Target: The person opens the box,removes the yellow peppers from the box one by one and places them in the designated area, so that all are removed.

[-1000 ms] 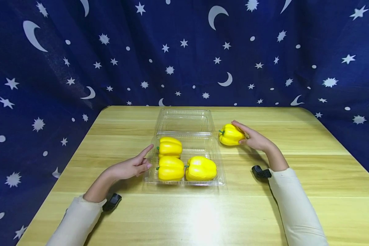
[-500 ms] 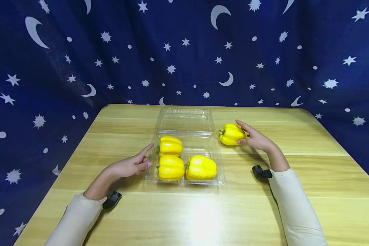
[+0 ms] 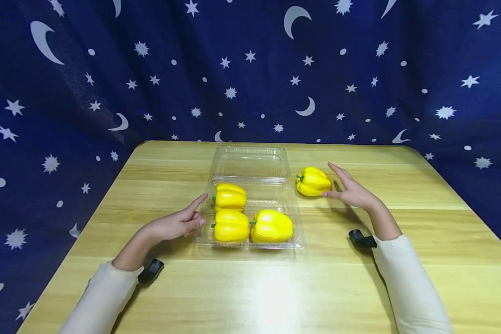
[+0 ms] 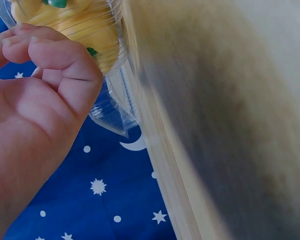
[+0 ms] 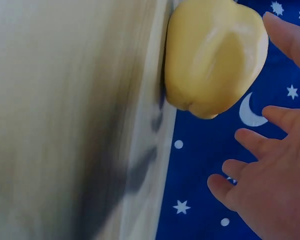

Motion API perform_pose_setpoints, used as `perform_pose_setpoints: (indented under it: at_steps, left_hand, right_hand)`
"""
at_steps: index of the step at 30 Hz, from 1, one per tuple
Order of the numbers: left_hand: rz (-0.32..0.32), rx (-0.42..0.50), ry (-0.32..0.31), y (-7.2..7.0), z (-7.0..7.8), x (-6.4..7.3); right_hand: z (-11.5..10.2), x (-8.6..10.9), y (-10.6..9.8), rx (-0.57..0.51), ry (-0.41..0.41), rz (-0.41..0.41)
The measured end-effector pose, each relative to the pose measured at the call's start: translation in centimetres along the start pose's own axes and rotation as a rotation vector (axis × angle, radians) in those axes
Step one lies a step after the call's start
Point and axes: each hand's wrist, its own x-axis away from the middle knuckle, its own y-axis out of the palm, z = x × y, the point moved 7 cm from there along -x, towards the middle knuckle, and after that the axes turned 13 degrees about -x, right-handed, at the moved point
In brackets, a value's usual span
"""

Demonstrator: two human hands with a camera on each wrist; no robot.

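R hand [image 3: 352, 191] spread, empty, by loose pepper [image 3: 313, 182] twd surface's [image 3: 426, 199] far edge; prob. light, firm, slick, best held round sides. L hand [image 3: 173, 226] relaxed, index straight.

head: high, forward-down | wrists: close, toward curtain [image 3: 256, 28] | shared: tabletop [image 3: 208, 292]

I log a pale wood-grain worktop [image 3: 183, 297], far corners rounded. On it: a clear plastic container [image 3: 271, 200], opened lid [image 3: 250, 164] towards the far edge; right-edge side, nearby, one yellow pepper [image 3: 311, 183], stem towards the left edge.
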Motion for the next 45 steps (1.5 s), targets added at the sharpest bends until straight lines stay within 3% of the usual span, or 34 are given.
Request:
perform_pose_setpoints:
  at_steps: [6, 16, 35, 45]
  left_hand:
    - [0.002, -0.005, -0.005, -0.1, -0.1, 0.0]
    - [-0.002, 0.026, 0.006, 0.1, 0.3, 0.0]
    - [0.002, 0.009, -0.01, 0.1, 0.0, 0.0]
    - [0.003, 0.002, -0.02, 0.0, 0.1, 0.1]
  right_hand:
    - [-1.4, 0.7, 0.7, 0.045, -0.057, 0.022]
    - [-4.1, 1.7, 3.6, 0.079, -0.169, 0.01]
    - [-8.5, 3.6, 9.6, 0.095, -0.305, -0.128]
    - [-8.7, 4.0, 12.0, 0.094, -0.283, -0.235]
